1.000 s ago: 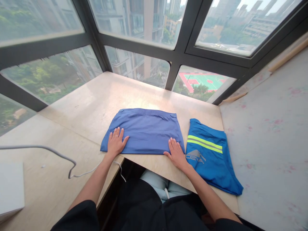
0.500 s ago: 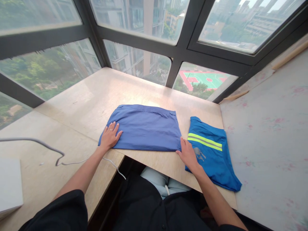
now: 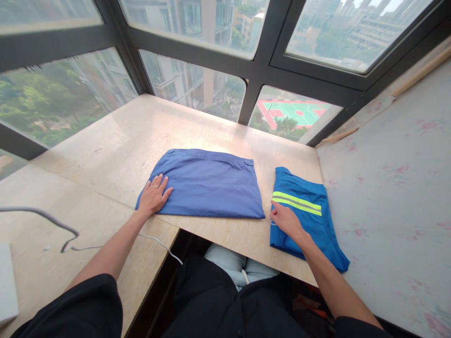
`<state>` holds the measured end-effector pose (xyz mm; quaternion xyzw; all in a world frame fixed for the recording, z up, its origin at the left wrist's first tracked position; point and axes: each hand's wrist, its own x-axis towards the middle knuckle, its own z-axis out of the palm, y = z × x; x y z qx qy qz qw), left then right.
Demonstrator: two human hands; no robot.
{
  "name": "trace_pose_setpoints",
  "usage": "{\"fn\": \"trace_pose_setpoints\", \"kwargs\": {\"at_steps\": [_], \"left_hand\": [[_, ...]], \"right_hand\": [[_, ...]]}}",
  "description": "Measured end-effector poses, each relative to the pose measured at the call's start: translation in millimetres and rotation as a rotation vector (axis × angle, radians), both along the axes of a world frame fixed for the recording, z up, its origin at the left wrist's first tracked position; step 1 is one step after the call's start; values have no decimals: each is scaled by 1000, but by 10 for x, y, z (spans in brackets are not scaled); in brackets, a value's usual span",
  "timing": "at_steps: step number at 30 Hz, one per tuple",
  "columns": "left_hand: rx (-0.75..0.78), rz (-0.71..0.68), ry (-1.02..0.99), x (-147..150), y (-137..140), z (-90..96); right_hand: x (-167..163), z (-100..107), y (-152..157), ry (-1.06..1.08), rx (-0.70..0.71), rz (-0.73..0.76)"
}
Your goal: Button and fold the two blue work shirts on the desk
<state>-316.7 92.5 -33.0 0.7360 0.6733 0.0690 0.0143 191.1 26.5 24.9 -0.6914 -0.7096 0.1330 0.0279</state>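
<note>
A folded purple-blue garment (image 3: pixel 207 185) lies flat on the pale tabletop, with a band along its far edge and a small buttoned tab near each end. My left hand (image 3: pixel 154 195), a ring on one finger, rests flat on its left end with fingers spread. Off the garment's right end, my right hand (image 3: pixel 284 218) is over a brighter blue folded garment (image 3: pixel 312 239) with yellow-green and grey stripes. Its index finger is extended and the others are loosely curled, with nothing held. Whether it touches the striped garment I cannot tell.
The pale tabletop (image 3: pixel 116 136) runs back to the dark window frames (image 3: pixel 193 54). A grey-white cable (image 3: pixel 49 216) crosses the left side near a white box-like object (image 3: pixel 7 284). A flower-patterned wall (image 3: pixel 391 197) borders the right. Beyond the table's front edge are my legs (image 3: pixel 225 263).
My right hand has left the right corner of the purple-blue garment and moved right, over the striped one. My left hand stays flat on the cloth. The view has shifted slightly.
</note>
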Motion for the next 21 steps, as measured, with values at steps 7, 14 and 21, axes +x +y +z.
{"fn": "trace_pose_setpoints", "kwargs": {"at_steps": [7,14,21], "left_hand": [[-5,37,-44,56,8,30],[38,373,-247,493,-133,165],[385,954,-666,698,-755,143]], "right_hand": [[-430,105,16,267,151,181],[-1717,-129,570,305,146,590],[-2604,-112,1517,103,137,644]]}}
